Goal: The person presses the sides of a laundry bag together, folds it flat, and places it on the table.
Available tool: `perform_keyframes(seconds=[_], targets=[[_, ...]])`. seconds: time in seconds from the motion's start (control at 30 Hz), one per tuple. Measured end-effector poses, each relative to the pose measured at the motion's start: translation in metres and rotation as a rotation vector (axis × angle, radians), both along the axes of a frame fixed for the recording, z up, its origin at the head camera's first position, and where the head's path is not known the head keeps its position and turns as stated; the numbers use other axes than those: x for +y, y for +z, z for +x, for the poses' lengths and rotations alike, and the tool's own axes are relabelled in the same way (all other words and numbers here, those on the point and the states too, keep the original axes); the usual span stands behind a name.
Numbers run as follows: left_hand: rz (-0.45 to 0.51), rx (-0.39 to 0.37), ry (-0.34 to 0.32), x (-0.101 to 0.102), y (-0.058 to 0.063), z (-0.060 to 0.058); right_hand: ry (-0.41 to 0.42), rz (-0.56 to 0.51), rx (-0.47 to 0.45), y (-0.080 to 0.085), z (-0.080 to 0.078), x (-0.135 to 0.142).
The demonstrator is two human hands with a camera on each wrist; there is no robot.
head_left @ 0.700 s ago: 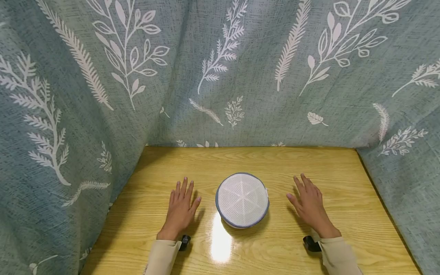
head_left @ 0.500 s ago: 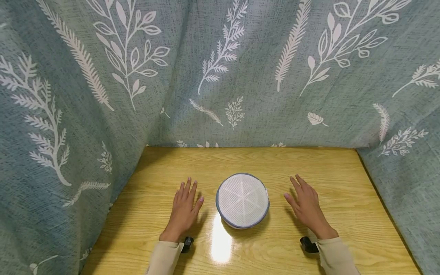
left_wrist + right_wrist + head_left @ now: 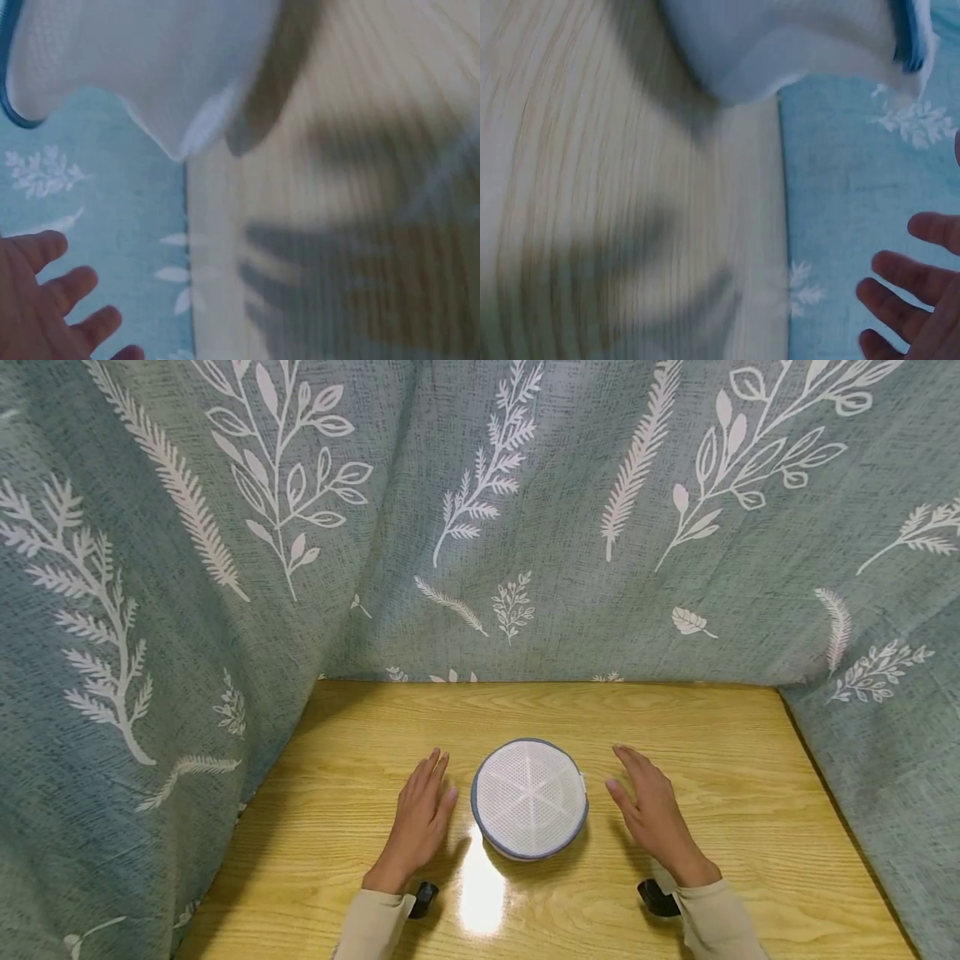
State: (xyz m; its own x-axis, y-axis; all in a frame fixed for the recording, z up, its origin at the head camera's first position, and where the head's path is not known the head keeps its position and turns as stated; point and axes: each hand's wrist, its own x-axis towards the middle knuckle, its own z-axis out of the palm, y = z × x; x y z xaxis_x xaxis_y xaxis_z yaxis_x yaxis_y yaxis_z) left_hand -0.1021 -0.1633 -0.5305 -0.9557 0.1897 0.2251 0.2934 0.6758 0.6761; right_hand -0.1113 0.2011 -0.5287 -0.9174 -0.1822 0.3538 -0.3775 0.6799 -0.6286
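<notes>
A round white mesh laundry bag (image 3: 529, 797) with blue piping round its top stands on the wooden table, between the two hands. To its left is the left hand (image 3: 417, 822), its fingers extended and apart from the bag. The right hand (image 3: 656, 814) hovers at the other side, thumb spread from the fingers, holding nothing. In the left wrist view the bag's soft white side (image 3: 157, 67) hangs in folds near the fingers (image 3: 71, 289). The right wrist view shows the opposite side (image 3: 780, 45) above the fingers (image 3: 907, 274).
A wooden table (image 3: 570, 710) lies under everything, with a bright reflection in front of the bag. Blue-green curtains (image 3: 570, 610) with white leaf prints enclose it at the back and both sides. Each wrist carries a small black device (image 3: 424, 900) below the cuff.
Both hands have moved inward toward the bag, the left one to the right and the right one to the left, turning their palms more toward it. The bag has stayed in place.
</notes>
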Motion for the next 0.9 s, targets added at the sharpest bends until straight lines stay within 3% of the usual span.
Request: perform_keyframes(seconds=[0.17, 0.47, 0.67, 0.9], targets=[[0.234, -0.104, -0.027, 0.008, 0.007, 0.002, 0.012, -0.157, -0.124, 0.009, 0.005, -0.013], [0.543, -0.228, 0.024, 0.023, 0.018, 0.005, -0.033, -0.341, -0.290, 0.019, 0.010, -0.031], [0.630, -0.284, 0.044, 0.028, 0.024, 0.007, -0.012, -0.476, -0.358, 0.022, 0.012, -0.037], [0.660, -0.300, 0.064, 0.031, 0.024, 0.005, -0.001, -0.526, -0.371, 0.023, 0.013, -0.039]])
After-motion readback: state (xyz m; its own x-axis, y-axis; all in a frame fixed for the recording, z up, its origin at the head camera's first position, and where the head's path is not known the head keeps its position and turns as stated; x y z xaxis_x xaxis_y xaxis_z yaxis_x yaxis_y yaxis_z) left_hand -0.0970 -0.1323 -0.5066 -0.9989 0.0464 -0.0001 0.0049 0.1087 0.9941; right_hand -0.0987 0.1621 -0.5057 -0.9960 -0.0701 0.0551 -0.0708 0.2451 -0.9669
